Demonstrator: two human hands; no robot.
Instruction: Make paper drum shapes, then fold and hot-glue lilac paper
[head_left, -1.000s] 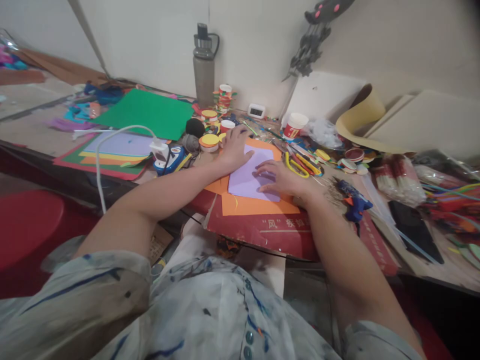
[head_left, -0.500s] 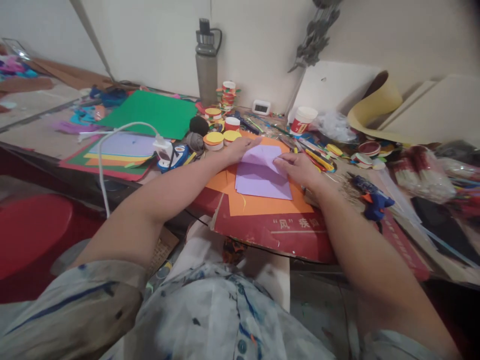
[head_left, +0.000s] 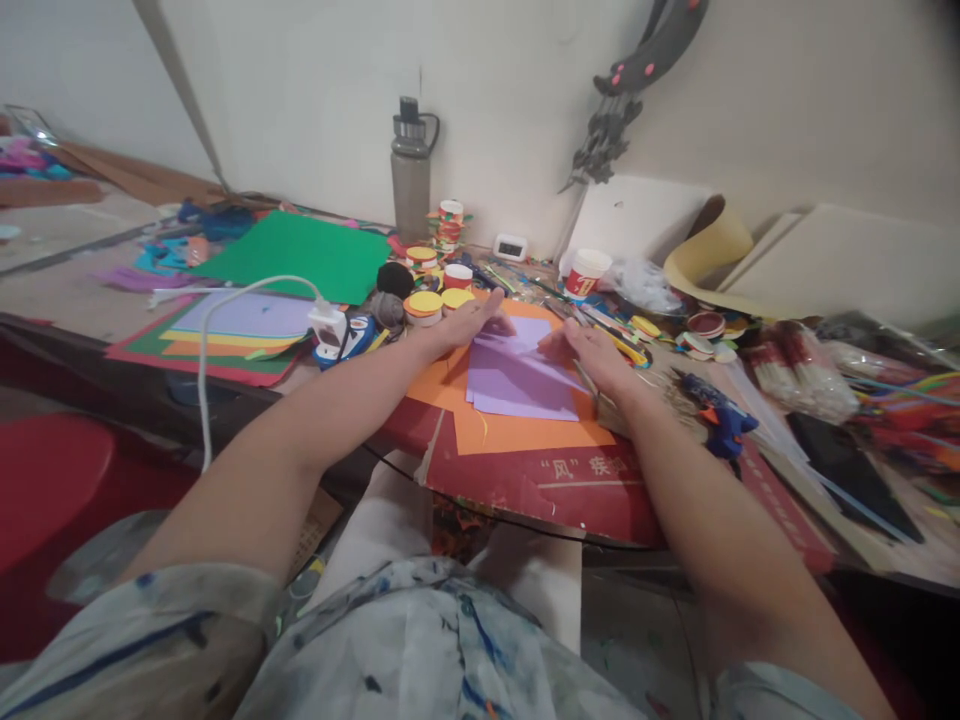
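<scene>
Several sheets of purple paper (head_left: 521, 385) lie on a larger orange sheet (head_left: 495, 435) in front of me. The top purple sheet is partly raised, its edge slanting across the pile. My left hand (head_left: 480, 320) is at the upper left of the purple sheets, open, with its fingers stretched out. At their upper right, my right hand (head_left: 592, 352) is also open, thumb up and fingers reaching over the paper's edge. Whether its fingertips touch the raised sheet is hard to see.
A red board (head_left: 540, 495) lies under the orange sheet. Left are a white cable (head_left: 204, 375), coloured paper (head_left: 247, 318) and a green sheet (head_left: 300, 255). Behind stand a bottle (head_left: 411, 185) and a paper cup (head_left: 586, 273). A glue gun (head_left: 720, 412) lies right.
My right hand has loosened from its pinch on the purple sheet, and its fingers have spread. My left hand's fingers have lifted. The top sheet sits lower at the right. The view has tilted up.
</scene>
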